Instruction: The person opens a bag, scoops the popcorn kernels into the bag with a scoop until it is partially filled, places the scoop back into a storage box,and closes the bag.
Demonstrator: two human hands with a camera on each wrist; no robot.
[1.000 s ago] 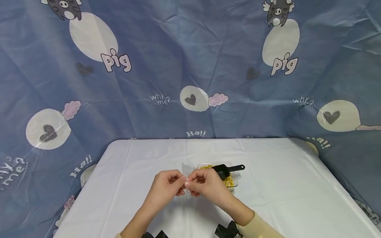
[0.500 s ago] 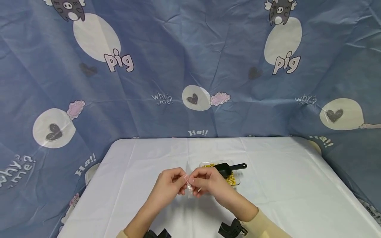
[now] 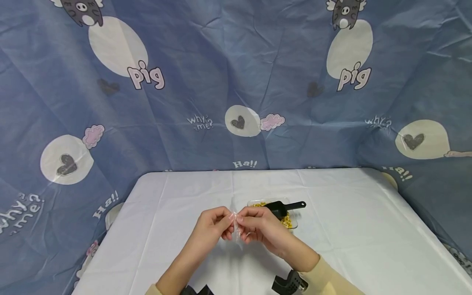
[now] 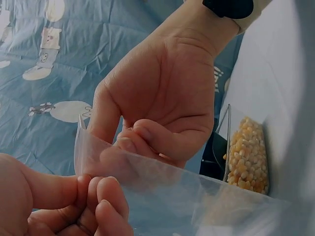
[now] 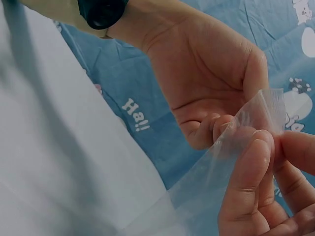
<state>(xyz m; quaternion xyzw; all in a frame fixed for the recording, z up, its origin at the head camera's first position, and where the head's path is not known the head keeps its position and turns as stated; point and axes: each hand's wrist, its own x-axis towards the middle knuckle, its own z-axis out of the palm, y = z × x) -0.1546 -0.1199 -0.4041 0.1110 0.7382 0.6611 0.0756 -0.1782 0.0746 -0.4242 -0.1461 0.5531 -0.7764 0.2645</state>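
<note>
A clear zip-top plastic bag (image 3: pixel 237 234) is held up over the table between both hands. The thumb and fingertips of my left hand (image 3: pixel 213 224) pinch its top edge from the left. My right hand (image 3: pixel 262 227) pinches the same edge from the right, the fingertips of both hands close together. In the left wrist view the bag (image 4: pixel 216 199) hangs see-through and flat, with nothing visible inside. The right wrist view shows the zip strip (image 5: pixel 273 105) at the bag's top corner.
Just behind my right hand stands a clear container (image 3: pixel 294 217) of yellow corn kernels (image 3: pixel 286 222). A black scoop (image 3: pixel 279 209) lies across it, handle to the right. A white cloth covers the table (image 3: pixel 350 229); a blue printed curtain (image 3: pixel 191 90) hangs behind and at the sides.
The bag has turned from slanting up at the left to a narrow, nearly edge-on strip between the hands. Fingertips have shifted slightly along its top edge. Container and scoop stay put.
</note>
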